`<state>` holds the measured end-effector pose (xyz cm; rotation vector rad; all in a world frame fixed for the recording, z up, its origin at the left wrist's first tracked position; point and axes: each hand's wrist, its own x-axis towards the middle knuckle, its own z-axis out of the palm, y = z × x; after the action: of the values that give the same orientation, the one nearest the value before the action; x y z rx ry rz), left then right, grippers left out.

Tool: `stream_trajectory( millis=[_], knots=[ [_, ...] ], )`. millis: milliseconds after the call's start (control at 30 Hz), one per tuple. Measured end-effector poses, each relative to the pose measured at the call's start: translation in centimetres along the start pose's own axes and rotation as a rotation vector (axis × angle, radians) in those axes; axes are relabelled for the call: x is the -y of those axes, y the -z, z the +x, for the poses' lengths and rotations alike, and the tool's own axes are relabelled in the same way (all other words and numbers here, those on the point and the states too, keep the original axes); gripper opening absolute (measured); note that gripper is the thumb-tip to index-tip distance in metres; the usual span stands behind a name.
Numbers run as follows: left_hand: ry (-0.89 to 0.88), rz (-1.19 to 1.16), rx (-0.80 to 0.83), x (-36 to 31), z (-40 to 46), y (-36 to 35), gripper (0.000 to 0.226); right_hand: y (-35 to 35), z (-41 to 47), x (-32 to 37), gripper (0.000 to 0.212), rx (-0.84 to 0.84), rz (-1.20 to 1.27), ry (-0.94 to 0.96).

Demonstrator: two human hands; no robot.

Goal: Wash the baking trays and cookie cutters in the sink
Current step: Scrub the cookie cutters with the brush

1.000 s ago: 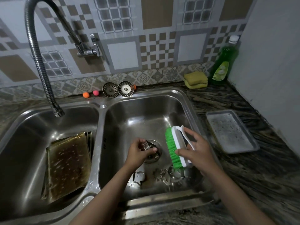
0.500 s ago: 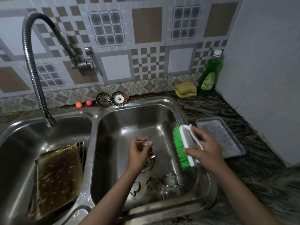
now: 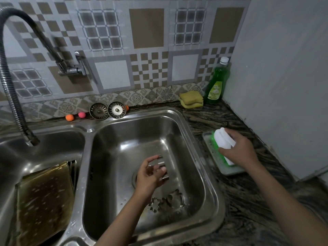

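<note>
- The left hand [image 3: 150,176] reaches up from the bottom centre of the frame into the right basin [image 3: 188,132] of the double sink, forearm slanting up and to the right, palm turned toward the camera.
- Its grip is clamped on one metal cookie cutter [image 3: 162,166], pinched between thumb and curled fingers above the drain, in the middle of the frame.
- The right hand [image 3: 237,150] stretches out to the right of the sink, its forearm running to the lower right corner.
- Its grip is clamped around the white handle of one green-bristled scrub brush [image 3: 222,141], bristles down over a small metal baking tray [image 3: 229,172] on the dark stone tabletop [image 3: 248,201].
- Loose cookie cutters [image 3: 168,201] lie on the floor of the right basin, lower centre; two flower-like shapes are plain, any more I cannot tell.
- One soiled baking tray [image 3: 44,201] leans in the left basin at lower left, making two trays in all.
- Two sink strainers [image 3: 107,110] lean against the tiled wall behind the basins.
- Beside them sit three small balls [image 3: 69,117]: two orange, one pink.
- One yellow sponge stack [image 3: 190,99] and one green dish soap bottle [image 3: 217,82] stand at centre right.
- One flexible faucet [image 3: 10,86] curves down at upper left.
</note>
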<state>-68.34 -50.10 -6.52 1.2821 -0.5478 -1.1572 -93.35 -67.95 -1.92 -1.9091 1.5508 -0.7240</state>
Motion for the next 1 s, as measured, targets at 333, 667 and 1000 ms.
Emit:
stream_trajectory(
  millis=[333,667,1000],
  knots=[
    [0.054,-0.058,-0.01,-0.4,-0.4,0.4,0.044,1.7,-1.7,3.7,0.074,-0.046,0.123,0.081],
    [0.078,-0.262,-0.129,-0.5,-0.2,0.7,0.048,-11.8,-9.7,10.2,0.064,0.339,0.719,0.022],
    [0.167,-0.206,-0.21,2.1,-1.1,2.9,0.04,-17.2,-6.5,8.8,0.069,0.248,0.583,-0.07]
  ],
)
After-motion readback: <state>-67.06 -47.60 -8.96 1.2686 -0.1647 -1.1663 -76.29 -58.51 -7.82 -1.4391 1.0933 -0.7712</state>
